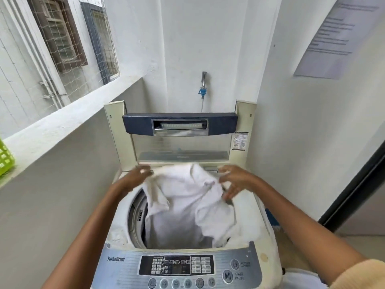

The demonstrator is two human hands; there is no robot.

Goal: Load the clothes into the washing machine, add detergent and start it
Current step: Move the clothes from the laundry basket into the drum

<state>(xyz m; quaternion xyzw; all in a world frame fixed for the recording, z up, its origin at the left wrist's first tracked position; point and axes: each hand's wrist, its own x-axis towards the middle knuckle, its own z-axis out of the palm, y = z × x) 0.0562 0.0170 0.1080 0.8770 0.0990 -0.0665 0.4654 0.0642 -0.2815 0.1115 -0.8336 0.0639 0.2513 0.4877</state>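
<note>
A white top-loading washing machine [268, 243] stands in front of me with its lid [179, 124] folded up at the back. A white cloth [187, 197] hangs over the open drum [135, 215], partly down inside it. My left hand [135, 177] grips the cloth's upper left edge. My right hand [235, 180] is at the cloth's upper right edge with its fingers spread; whether it still grips the cloth is unclear. The grey control panel [179, 268] with its buttons runs along the machine's near edge.
A water tap [203, 84] with a blue fitting is on the wall behind the machine. A green basket [5, 157] sits on the window ledge at far left. A dark door frame [354, 184] stands at right. A notice sheet [337, 36] hangs on the right wall.
</note>
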